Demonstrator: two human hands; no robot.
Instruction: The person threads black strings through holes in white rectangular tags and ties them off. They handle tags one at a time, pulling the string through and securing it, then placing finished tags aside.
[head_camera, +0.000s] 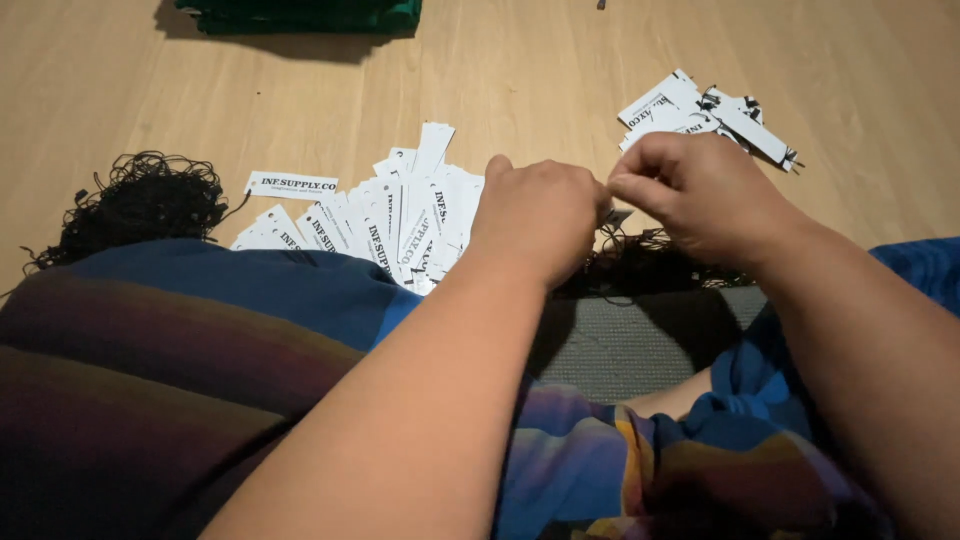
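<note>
My left hand (540, 215) is closed in a fist just left of my right hand (695, 195), and the two meet over a small white paper tag (617, 215) with a thin black string. My right hand pinches something at that spot between thumb and forefinger; what exactly it holds is hidden. A spread pile of white printed tags (395, 225) lies on the wooden floor (520, 80) left of my left hand. A second pile of white tags with black strings attached (700, 115) lies beyond my right hand.
A tangle of black strings (140, 205) sits at the left, and more black strings (650, 265) lie under my hands. A dark green folded cloth (300, 15) is at the far top. My legs, in blue and striped fabric (200, 340), fill the foreground beside a grey mat (630, 345).
</note>
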